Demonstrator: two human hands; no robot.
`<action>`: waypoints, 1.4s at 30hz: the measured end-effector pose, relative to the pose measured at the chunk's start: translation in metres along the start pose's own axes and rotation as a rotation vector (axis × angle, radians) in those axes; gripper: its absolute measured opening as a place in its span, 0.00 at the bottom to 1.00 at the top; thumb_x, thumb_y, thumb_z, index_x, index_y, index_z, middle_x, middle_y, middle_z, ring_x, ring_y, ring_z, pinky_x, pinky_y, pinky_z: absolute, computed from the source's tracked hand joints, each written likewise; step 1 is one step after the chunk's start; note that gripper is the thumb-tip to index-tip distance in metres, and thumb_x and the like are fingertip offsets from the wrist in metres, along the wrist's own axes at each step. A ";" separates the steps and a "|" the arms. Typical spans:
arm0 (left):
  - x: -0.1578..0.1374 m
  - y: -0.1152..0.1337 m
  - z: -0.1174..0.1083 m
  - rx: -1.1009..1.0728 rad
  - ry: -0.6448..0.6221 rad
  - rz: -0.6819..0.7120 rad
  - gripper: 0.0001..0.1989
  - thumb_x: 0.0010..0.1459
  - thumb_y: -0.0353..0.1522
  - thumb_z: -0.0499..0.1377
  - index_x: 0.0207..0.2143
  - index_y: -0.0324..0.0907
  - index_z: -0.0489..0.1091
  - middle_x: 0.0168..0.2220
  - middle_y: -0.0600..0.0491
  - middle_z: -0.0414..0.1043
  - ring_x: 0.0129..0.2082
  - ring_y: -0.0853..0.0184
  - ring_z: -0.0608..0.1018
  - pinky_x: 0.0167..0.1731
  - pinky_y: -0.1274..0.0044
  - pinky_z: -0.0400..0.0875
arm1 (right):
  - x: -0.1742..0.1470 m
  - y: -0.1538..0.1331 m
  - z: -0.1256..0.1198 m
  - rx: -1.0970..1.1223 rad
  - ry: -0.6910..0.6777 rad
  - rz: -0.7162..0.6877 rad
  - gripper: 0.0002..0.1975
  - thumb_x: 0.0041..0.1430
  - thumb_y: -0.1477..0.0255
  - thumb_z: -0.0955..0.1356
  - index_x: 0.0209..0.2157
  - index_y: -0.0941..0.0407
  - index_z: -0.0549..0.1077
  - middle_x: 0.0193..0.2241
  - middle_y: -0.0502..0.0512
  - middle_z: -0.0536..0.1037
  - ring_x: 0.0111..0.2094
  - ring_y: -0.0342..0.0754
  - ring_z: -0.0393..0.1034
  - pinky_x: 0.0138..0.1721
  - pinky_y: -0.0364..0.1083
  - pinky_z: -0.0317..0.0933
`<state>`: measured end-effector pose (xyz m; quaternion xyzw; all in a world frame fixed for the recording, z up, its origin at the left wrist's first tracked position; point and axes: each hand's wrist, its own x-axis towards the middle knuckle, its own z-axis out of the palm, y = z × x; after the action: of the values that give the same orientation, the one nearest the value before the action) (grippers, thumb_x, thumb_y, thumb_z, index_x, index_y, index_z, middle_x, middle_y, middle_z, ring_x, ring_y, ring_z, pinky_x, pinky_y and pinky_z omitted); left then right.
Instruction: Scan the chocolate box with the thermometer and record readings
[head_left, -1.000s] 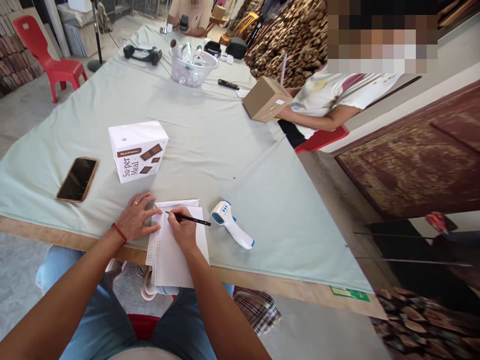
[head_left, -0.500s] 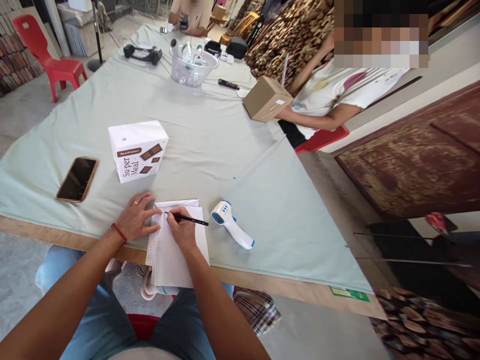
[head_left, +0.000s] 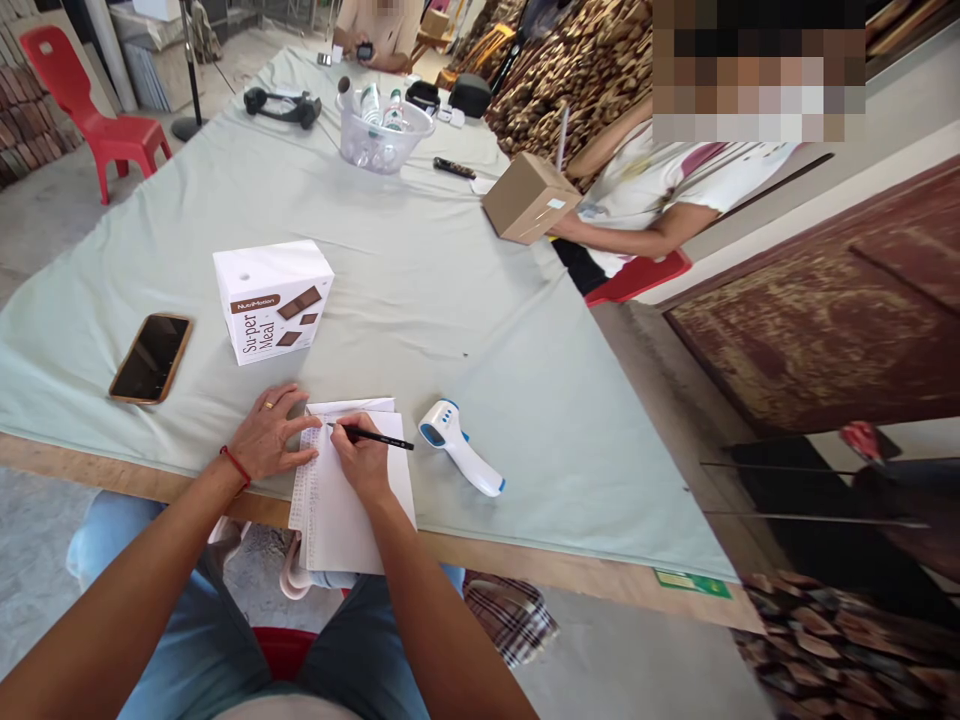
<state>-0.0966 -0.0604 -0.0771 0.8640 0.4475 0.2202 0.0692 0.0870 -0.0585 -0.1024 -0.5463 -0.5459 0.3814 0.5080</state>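
My right hand [head_left: 363,458] grips a black pen [head_left: 382,438], its tip at the upper left of a notebook page. The open notebook [head_left: 345,525] lies at the table's front edge, with its lower part reaching past the edge; small writing runs down its left side. My left hand [head_left: 271,438] rests flat with fingers spread, fingertips on the notebook's left margin. To the right of the notebook lies a white and blue infrared thermometer [head_left: 463,448]. A white Su-per Meal box [head_left: 274,300] stands beyond my left hand, and a phone [head_left: 152,358] lies farther left.
Across the cloth-covered table [head_left: 420,300] sits a clear plastic basket [head_left: 384,140] holding bottles. A person at the right has a hand at a cardboard box [head_left: 529,198]. Another person sits at the far end. A red chair [head_left: 97,125] stands left of the table.
The whole view has shifted slightly. Both hands keep their places on the notebook, and the pen tip stays at about the same spot.
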 end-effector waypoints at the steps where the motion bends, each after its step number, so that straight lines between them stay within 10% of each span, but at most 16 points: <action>1: 0.000 0.000 0.000 0.002 0.003 0.005 0.18 0.55 0.43 0.62 0.46 0.45 0.74 0.56 0.44 0.64 0.61 0.50 0.61 0.60 0.57 0.58 | 0.000 0.000 0.000 0.006 -0.002 -0.001 0.05 0.48 0.67 0.65 0.26 0.53 0.69 0.22 0.46 0.71 0.25 0.45 0.65 0.31 0.46 0.61; 42: 0.000 0.000 -0.001 -0.001 0.002 -0.012 0.17 0.54 0.41 0.64 0.46 0.46 0.75 0.55 0.45 0.64 0.61 0.51 0.61 0.60 0.58 0.58 | 0.000 0.000 0.001 0.010 -0.003 -0.037 0.04 0.49 0.68 0.65 0.25 0.53 0.67 0.21 0.46 0.70 0.24 0.44 0.63 0.29 0.45 0.60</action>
<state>-0.0970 -0.0611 -0.0759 0.8611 0.4526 0.2208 0.0708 0.0861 -0.0587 -0.1031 -0.5331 -0.5548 0.3754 0.5169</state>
